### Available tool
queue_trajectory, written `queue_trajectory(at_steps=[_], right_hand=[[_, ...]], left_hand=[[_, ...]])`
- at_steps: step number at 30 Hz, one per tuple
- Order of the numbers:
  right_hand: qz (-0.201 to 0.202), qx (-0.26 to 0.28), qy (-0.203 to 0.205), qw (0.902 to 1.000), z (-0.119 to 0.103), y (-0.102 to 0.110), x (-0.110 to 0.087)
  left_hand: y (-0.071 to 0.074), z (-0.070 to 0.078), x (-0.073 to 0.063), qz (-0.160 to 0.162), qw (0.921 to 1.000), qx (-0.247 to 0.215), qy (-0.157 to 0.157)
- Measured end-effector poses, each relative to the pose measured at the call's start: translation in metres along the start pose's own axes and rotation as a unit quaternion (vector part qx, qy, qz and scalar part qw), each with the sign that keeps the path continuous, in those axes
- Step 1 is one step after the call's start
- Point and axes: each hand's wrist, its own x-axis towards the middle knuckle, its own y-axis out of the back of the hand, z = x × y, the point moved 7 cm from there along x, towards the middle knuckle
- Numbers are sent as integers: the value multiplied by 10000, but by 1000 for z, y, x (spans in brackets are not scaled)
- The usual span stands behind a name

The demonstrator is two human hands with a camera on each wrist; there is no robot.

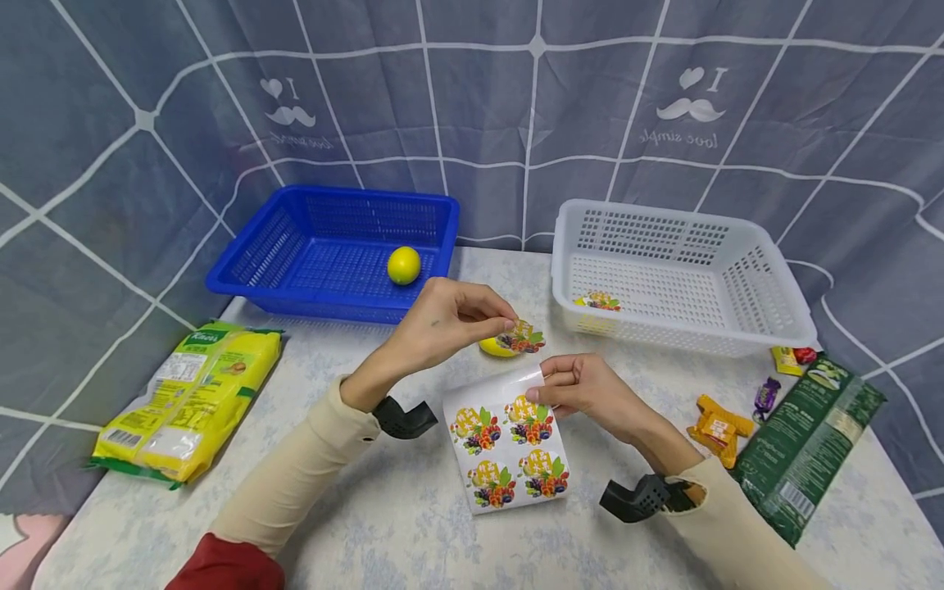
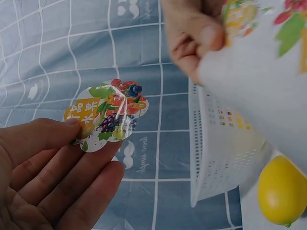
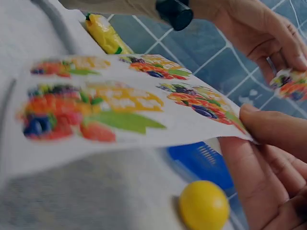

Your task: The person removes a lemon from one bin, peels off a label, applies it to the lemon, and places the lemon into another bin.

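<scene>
Between thumb and fingers, my left hand (image 1: 446, 324) pinches a fruit sticker (image 1: 522, 337) printed with grapes, berries and leaves; the left wrist view shows the sticker (image 2: 108, 115) face up, its edge under the thumb. My right hand (image 1: 590, 392) grips the upper right corner of a white sticker sheet (image 1: 509, 442), thumb on top. Several stickers of the same fruit print are on that sheet, which the right wrist view shows lifted and slightly bent. Behind the held sticker lies a yellow lemon (image 1: 496, 347) on the table, partly hidden in the head view.
A blue basket (image 1: 332, 307) with a lemon (image 1: 404, 265) stands back left. A white basket (image 1: 686, 340), back right, holds a stickered yellow thing (image 1: 599, 301). A yellow Knorr bag (image 1: 188, 401) lies left; a green packet (image 1: 811, 451), an orange packet (image 1: 719, 428) and small sweets lie right.
</scene>
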Motion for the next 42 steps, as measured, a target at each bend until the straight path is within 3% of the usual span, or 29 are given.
queue_trajectory(at_steps=[5,9,12,15,17,20,22,23,25,27,31,38,42], right_hand=[[-335,301,-132,9989,21,-8,3],[-309,494,-210,9981,34,-11,4],[-129,109,-235,9996,39,-10,3],[159,-969,-275,9948,40,-6,1],[376,-1987,-416,9784,38,-2,-2],[691,-3281,-771,9389,31,6,-6],[871,-3697,-837,9213,25,13,-5],[994,-3773,-775,9175,22,17,-3],[1179,-3691,-409,9210,15,25,5],[1250,-3438,42,9307,10,31,16],[1127,-3026,593,9446,5,35,40],[537,-3113,735,9459,6,25,81],[308,-3069,1097,9449,1,13,93]], left_hand=[[1,-2,1,-22,9999,16,112],[1,-4,0,7,9998,15,183],[1,-4,0,17,9998,-38,198],[0,-5,0,21,9997,-91,244],[0,-6,0,24,9995,-106,284],[0,-8,0,37,9994,-97,336],[0,-9,0,39,9994,-78,349],[0,-9,0,43,9993,-81,351],[0,-11,0,59,9993,-84,366],[0,-12,-1,75,9992,-97,391],[0,-13,-1,73,9990,-93,425],[1,-14,-1,71,9991,-11,424],[2,-16,-1,99,9987,0,497]])
